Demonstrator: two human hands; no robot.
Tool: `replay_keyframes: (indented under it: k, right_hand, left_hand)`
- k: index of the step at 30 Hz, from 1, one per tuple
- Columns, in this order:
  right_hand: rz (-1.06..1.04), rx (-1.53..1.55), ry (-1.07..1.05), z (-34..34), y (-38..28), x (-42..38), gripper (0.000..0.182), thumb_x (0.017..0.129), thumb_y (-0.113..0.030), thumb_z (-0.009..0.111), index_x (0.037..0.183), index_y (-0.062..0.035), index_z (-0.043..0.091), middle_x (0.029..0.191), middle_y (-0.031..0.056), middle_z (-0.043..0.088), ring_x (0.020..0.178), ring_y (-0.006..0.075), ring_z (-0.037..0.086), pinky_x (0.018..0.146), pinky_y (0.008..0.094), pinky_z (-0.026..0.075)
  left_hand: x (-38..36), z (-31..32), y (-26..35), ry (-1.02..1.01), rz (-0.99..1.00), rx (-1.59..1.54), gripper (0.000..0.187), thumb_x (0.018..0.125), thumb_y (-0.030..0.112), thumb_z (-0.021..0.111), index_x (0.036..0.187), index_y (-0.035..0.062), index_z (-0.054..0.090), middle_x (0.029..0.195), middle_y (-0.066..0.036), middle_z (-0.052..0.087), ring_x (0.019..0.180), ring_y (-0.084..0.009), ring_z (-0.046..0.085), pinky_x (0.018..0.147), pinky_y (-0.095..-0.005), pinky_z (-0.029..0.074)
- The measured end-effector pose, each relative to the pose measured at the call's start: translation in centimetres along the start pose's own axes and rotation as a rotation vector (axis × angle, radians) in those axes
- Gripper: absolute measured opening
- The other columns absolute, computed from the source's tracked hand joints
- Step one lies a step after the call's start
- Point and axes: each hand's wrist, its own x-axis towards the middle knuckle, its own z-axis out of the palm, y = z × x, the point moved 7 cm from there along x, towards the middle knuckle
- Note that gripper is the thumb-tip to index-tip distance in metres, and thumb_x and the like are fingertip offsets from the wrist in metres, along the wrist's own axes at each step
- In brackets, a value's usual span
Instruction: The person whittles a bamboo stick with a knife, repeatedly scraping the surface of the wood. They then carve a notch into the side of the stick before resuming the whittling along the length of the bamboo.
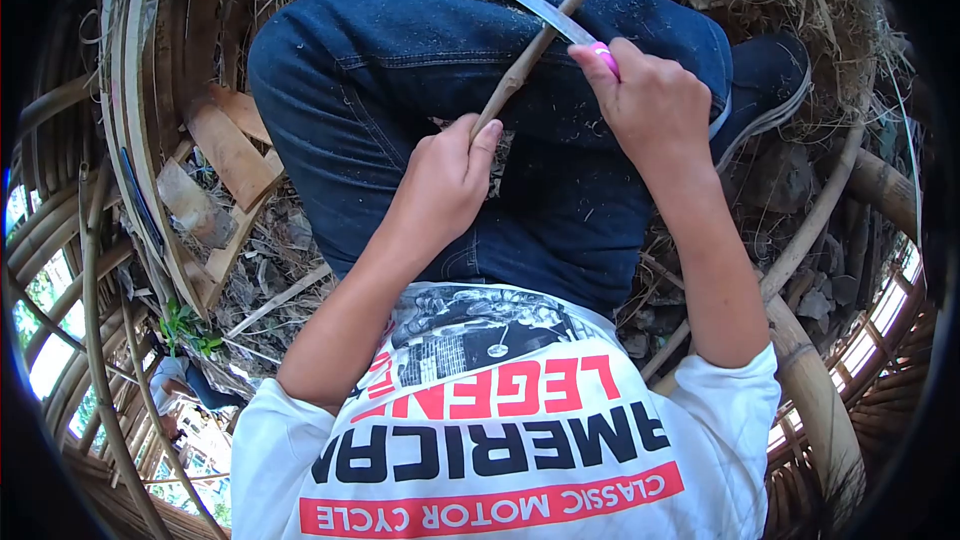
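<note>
A thin brown bamboo stick (pixel 517 73) slants up and away across my crossed legs in dark jeans. My left hand (pixel 447 175) is closed around its near end, thumb lying along the stick. In my right hand (pixel 655 100) is a knife (pixel 540 6) with a pink handle, gripped in a fist. The curved steel blade crosses the stick beyond my left hand, its tip pointing up and left. Small pale shavings are scattered over the jeans (pixel 310 80).
Split bamboo strips (pixel 150 140) and flat wood pieces (pixel 230 155) lie at left. Thick bamboo poles (pixel 815 400) run along the right. Dry fibres and shavings (pixel 780 0) cover the ground ahead, beside my dark shoe (pixel 768 80). Another person (pixel 180 385) is at far lower left.
</note>
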Motion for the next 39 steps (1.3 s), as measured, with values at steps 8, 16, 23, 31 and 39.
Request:
replay_keyframes:
  k: [8, 16, 23, 31, 39]
  right_hand:
    - [-0.014, 0.038, 0.047, -0.1, -0.2, 1.0, 0.051, 0.093, -0.053, 0.05, 0.069, -0.0107, 0.064, 0.054, 0.0102, 0.062, 0.05, 0.0279, 0.065, 0.044, 0.0352, 0.051]
    - [-0.002, 0.091, 0.009, 0.5, -0.6, 1.3, 0.053, 0.093, -0.055, 0.049, 0.07, -0.0099, 0.065, 0.055, 0.011, 0.062, 0.05, 0.0278, 0.065, 0.045, 0.0356, 0.051]
    - [0.051, 0.08, -0.041, 0.2, 0.8, 0.7, 0.055, 0.093, -0.056, 0.048, 0.07, -0.0092, 0.066, 0.056, 0.0127, 0.063, 0.055, 0.0306, 0.066, 0.049, 0.0373, 0.053]
    - [0.087, 0.191, -0.014, -0.1, 0.2, 1.9, 0.052, 0.095, -0.051, 0.049, 0.073, -0.0072, 0.067, 0.062, 0.0176, 0.062, 0.062, 0.0383, 0.063, 0.054, 0.045, 0.05]
    - [0.119, 0.212, -0.091, 0.4, 0.6, 2.4, 0.057, 0.094, -0.054, 0.046, 0.074, -0.0068, 0.07, 0.064, 0.0171, 0.065, 0.062, 0.035, 0.066, 0.057, 0.0435, 0.053]
  left_hand:
    - [0.2, -0.3, -0.2, 0.006, 0.019, 0.016, 0.037, 0.101, 0.025, 0.045, 0.081, -0.0047, 0.051, 0.06, -0.013, 0.045, 0.054, -0.0184, 0.042, 0.054, -0.0367, 0.038]
    - [0.3, 0.0, -0.3, 0.003, 0.011, 0.017, 0.039, 0.102, 0.028, 0.044, 0.081, -0.0044, 0.052, 0.06, -0.011, 0.044, 0.057, -0.0171, 0.042, 0.055, -0.0354, 0.038]
    - [0.0, 0.0, 0.0, -0.012, 0.027, 0.03, 0.032, 0.099, 0.023, 0.047, 0.088, -0.0053, 0.057, 0.063, -0.025, 0.053, 0.062, -0.0431, 0.056, 0.058, -0.0438, 0.042]
    - [0.1, 0.0, -0.4, 0.001, 0.054, 0.05, 0.035, 0.101, 0.025, 0.045, 0.083, -0.0045, 0.052, 0.059, -0.015, 0.045, 0.054, -0.02, 0.043, 0.054, -0.0365, 0.038]
    - [0.4, 0.2, -0.3, 0.003, 0.037, 0.039, 0.037, 0.102, 0.026, 0.044, 0.082, -0.0043, 0.051, 0.059, -0.013, 0.043, 0.054, -0.0176, 0.041, 0.054, -0.0362, 0.038]
